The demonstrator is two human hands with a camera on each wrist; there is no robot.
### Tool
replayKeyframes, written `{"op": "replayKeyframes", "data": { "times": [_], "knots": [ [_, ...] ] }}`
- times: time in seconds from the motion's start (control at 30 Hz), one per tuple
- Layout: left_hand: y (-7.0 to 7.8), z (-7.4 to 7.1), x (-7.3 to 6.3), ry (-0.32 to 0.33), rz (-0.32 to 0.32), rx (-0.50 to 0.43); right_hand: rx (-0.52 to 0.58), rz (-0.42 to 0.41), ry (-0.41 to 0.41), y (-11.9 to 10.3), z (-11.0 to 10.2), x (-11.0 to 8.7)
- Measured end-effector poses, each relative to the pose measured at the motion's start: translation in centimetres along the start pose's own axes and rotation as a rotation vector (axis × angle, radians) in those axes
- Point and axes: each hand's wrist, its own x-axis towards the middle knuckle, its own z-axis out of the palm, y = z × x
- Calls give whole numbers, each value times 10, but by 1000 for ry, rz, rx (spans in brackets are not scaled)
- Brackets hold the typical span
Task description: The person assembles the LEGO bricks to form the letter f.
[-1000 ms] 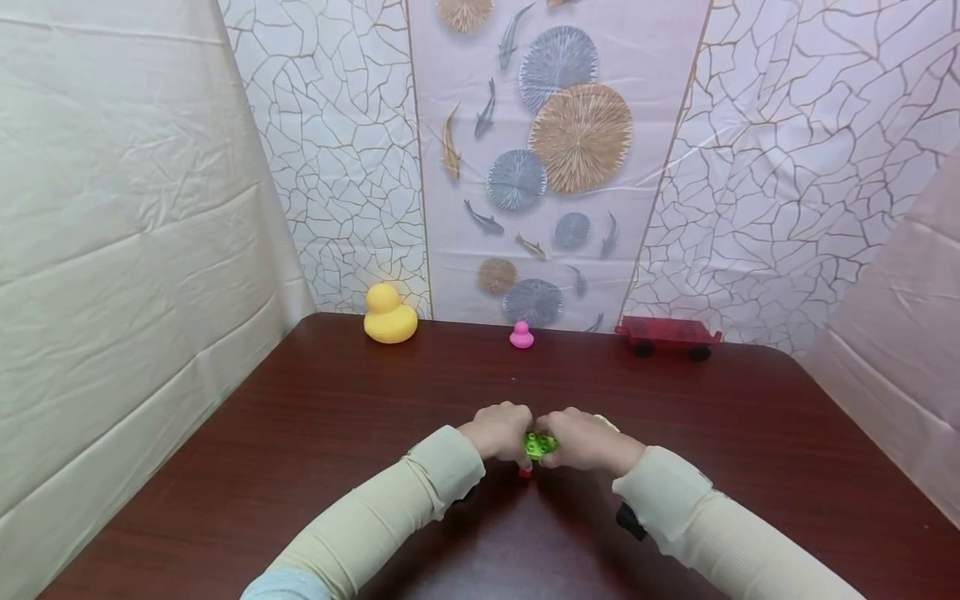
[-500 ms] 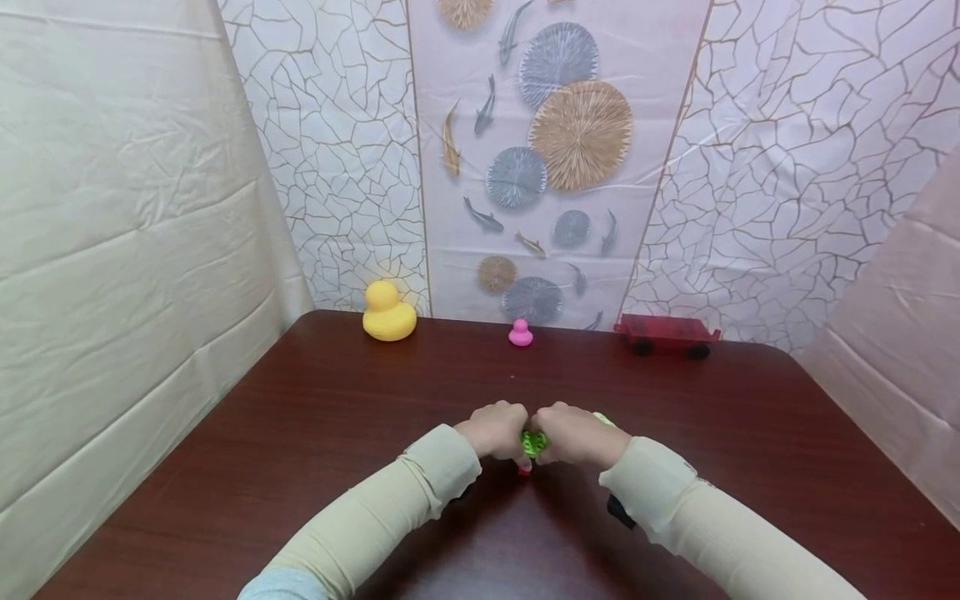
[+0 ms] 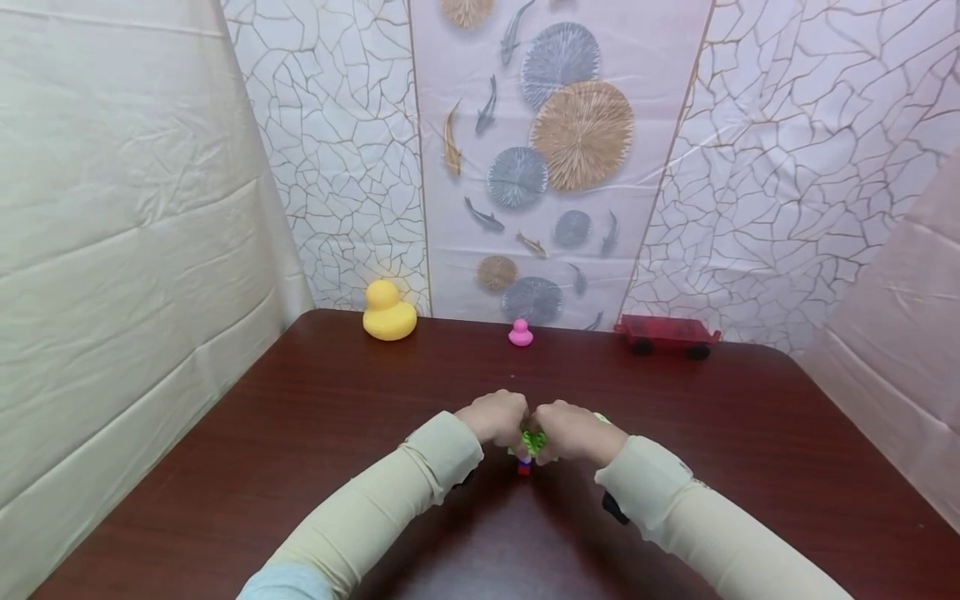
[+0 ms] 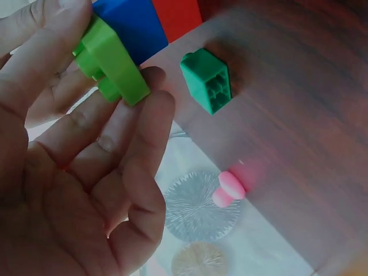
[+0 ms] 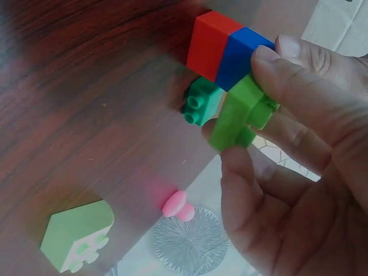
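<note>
My left hand (image 3: 495, 418) and right hand (image 3: 573, 432) meet over the middle of the table, around a small brick stack. The stack has a red toy brick (image 5: 213, 43) at the bottom, a blue toy brick (image 5: 242, 57) on it and a lime-green toy brick (image 4: 115, 57) with studs on top. In the left wrist view, my left thumb and fingers pinch the lime-green brick. The right wrist view shows my right thumb by the blue and lime-green bricks, its fingers curled to the lime-green one's end. Fingers partly hide the stack in the head view.
Beyond the stack lies a dark green brick (image 4: 204, 80); a pale green brick (image 5: 75, 233) lies by the right hand. Along the table's far edge stand a yellow duck (image 3: 389, 312), a pink duck (image 3: 521, 333) and a red wheeled wagon (image 3: 667, 336).
My left hand has shifted slightly up in the head view, uncovering more of the red and blue bricks. The right hand has moved a little left, closer to the left hand.
</note>
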Motion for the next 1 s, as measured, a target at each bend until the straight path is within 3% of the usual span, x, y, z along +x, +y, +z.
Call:
{"op": "replayKeyframes", "data": {
  "times": [0.3,0.47,0.63,1.0],
  "knots": [
    [11,2,2,10,26,204,-127,65,23,6,-1,-8],
    [10,-3,-3,19,-1,299,-162,97,54,14,-10,-7],
    [2,-6,-9,12,-43,317,-212,107,82,23,-8,-3],
    [-19,-12,-17,-30,-84,256,-246,58,134,25,7,16]
  ]
}}
